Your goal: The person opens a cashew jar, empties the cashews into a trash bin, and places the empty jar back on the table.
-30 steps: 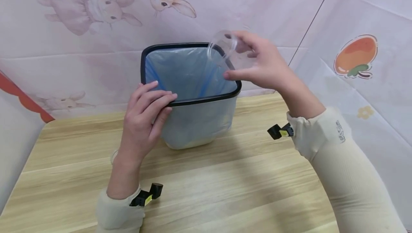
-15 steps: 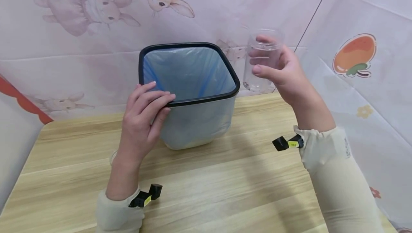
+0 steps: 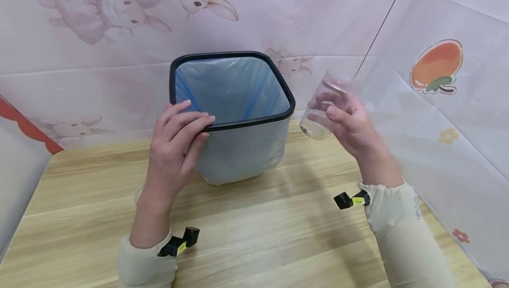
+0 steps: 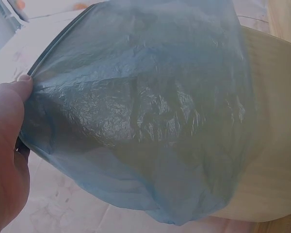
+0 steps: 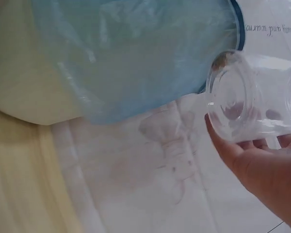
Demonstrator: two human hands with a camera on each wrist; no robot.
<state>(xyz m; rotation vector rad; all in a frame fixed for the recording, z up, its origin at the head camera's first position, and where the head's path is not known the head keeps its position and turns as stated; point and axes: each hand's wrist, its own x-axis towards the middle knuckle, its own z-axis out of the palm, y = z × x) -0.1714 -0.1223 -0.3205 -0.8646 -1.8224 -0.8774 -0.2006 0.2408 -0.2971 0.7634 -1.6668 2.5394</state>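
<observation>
A trash bin [image 3: 242, 153] with a black rim and a blue liner bag [image 3: 232, 87] stands on the table. My left hand [image 3: 171, 151] grips the near left of its rim, fingers over the edge and thumb outside. In the left wrist view the liner [image 4: 150, 107] hangs down the bin's outer wall beside that hand [image 4: 7, 131]. To the right of the bin, my right hand [image 3: 350, 124] holds a clear plastic jar [image 3: 318, 120] in the air, tilted. Some dark bits sit at the jar's base. In the right wrist view, fingers wrap the jar [image 5: 254, 97].
The wood-grain table [image 3: 254, 235] carries the bin near its back edge. Behind it rises a wall covering [image 3: 131, 89] printed with rabbits, and a second patterned wall [image 3: 449, 155] borders the right side.
My right hand has moved from over the bin's mouth to the right and then down, turning the jar from tipped over the bin to more upright. The left hand stays on the rim.
</observation>
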